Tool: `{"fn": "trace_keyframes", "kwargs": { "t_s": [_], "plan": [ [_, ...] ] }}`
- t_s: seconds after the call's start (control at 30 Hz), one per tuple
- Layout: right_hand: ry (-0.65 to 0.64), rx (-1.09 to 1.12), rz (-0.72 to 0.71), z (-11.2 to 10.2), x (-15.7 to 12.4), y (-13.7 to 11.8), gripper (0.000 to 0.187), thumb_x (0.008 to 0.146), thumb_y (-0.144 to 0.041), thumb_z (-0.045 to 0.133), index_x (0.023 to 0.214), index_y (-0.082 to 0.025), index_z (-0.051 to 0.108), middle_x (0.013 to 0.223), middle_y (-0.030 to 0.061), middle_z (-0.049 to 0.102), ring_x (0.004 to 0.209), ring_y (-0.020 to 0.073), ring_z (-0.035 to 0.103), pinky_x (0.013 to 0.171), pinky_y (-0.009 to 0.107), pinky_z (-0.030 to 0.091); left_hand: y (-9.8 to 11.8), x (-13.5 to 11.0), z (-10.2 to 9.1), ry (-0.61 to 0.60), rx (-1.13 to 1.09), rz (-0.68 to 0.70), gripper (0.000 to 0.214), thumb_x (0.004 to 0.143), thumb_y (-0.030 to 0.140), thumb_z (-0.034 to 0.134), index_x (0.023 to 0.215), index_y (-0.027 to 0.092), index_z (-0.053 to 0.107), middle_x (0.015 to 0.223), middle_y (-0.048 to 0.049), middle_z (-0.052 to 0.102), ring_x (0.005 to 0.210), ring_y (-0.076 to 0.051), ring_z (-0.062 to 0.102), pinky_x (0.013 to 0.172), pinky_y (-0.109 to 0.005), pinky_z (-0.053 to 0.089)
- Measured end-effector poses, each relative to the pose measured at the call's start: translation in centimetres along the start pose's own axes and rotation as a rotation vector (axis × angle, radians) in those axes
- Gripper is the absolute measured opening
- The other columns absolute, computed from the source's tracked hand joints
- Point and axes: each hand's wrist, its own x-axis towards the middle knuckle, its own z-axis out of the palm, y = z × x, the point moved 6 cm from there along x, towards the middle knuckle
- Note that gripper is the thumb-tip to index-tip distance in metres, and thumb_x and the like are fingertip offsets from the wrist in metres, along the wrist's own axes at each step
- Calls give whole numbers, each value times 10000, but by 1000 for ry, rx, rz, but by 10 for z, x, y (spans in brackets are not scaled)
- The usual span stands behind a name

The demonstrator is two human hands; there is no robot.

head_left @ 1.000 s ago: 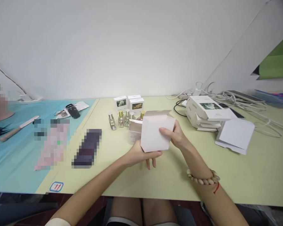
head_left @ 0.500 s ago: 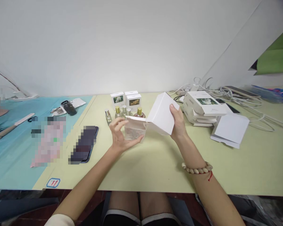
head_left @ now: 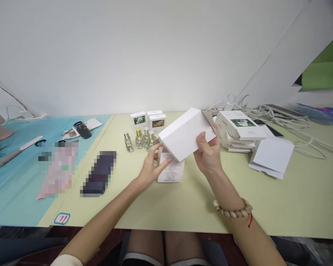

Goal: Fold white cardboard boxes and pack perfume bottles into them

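right hand [head_left: 208, 157]: fingers clamped on the white box [head_left: 186, 133], thumb on its near face. Box is up off the bench [head_left: 183, 199], tilted, just right of frame centre.
left hand [head_left: 152, 166]: fingers spread loosely, tips touching the box's lower left corner and the carton [head_left: 170, 168] with small print right under it. Not really gripping either one, more like steadying.
carton: sits on the bench, centre frame, half hidden by the box.
bottles [head_left: 140, 138]: little row of gold-capped ones just left of the box, near the left fingers.
small boxes [head_left: 148, 120]: flower-picture ones, behind the bottles by the wall.
stack [head_left: 240, 131]: more flat white boxes, right of centre, just beside the right hand.
cables [head_left: 283, 118]: tangle, upper right.
left side: blue mat [head_left: 19, 177] with a jar [head_left: 81, 129]; another person at the far left edge.
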Motion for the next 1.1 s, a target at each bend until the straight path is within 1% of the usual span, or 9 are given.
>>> {"fn": "trace_keyframes", "kwargs": {
  "t_s": [0.1, 0.2, 0.27, 0.33, 0.47, 0.6, 0.77, 0.93, 1.1],
  "plan": [
    [5, -19, -64, 0, -3, -5, 451, 782, -458, 576, 1192, -348, 426, 1243, 38, 507, 1100, 199, 530, 831, 345, 522, 5, 1, 0, -46, 38, 3, 451, 809, 327, 571, 1216, 241, 396, 1179, -92, 523, 949, -196, 593, 750, -317, 507],
    [19, -72, -114, -1, -5, -8, 455, 808, -457, 538, 1225, -347, 397, 1203, 60, 525, 1069, 210, 547, 803, 366, 531, 11, 2, 1, -103, 77, 39, 416, 798, 327, 584, 1182, 235, 454, 1160, -87, 534, 1051, -228, 539, 795, -330, 493],
    [27, -114, -143, -3, -6, -11, 451, 816, -458, 522, 1231, -339, 394, 1161, 75, 542, 1028, 217, 563, 761, 370, 539, 14, 1, 3, -141, 77, 42, 393, 785, 334, 600, 1143, 233, 471, 1137, -81, 540, 1040, -226, 543, 787, -330, 492],
    [17, -151, -180, -3, -7, -15, 414, 787, -443, 571, 1169, -327, 460, 1091, 76, 568, 953, 220, 583, 702, 357, 540, 14, 0, 4, -160, 40, 17, 412, 771, 342, 619, 1124, 230, 438, 1115, -77, 546, 955, -203, 581, 749, -319, 496],
    [-107, -239, -267, 2, -7, -28, 282, 694, -378, 692, 948, -303, 597, 961, 57, 602, 863, 220, 584, 638, 339, 516, 11, -2, 0, -55, -39, -40, 528, 726, 343, 667, 1099, 241, 309, 1074, -64, 542, 825, -155, 598, 679, -286, 488],
    [-205, -345, -323, 3, -3, -37, 198, 723, -360, 663, 904, -286, 634, 918, 58, 615, 895, 230, 570, 665, 350, 501, 11, 0, -8, 51, -35, -17, 497, 712, 313, 679, 992, 249, 273, 1006, -27, 551, 813, -134, 576, 720, -290, 465],
    [-295, -329, -316, 3, 0, -36, 171, 775, -342, 611, 935, -287, 635, 927, 54, 627, 880, 218, 575, 639, 323, 484, 10, 1, -7, 5, 15, 73, 455, 744, 307, 649, 1023, 244, 296, 1047, -46, 538, 856, -144, 573, 739, -293, 457],
    [-429, -351, -314, 14, -5, -33, 182, 828, -322, 541, 978, -286, 638, 924, 49, 633, 857, 204, 575, 675, 332, 474, 9, 0, -8, -3, 112, 180, 516, 755, 318, 638, 1149, 244, 312, 1099, -75, 500, 898, -163, 567, 742, -310, 479],
    [-461, -552, -429, 20, -8, -34, 167, 807, -271, 550, 894, -275, 693, 850, 53, 569, 809, 190, 539, 696, 350, 451, 12, 0, -9, 8, 185, 254, 569, 777, 293, 614, 1241, 248, 288, 1217, -113, 450, 989, -189, 548, 808, -351, 483]
  ]
}}
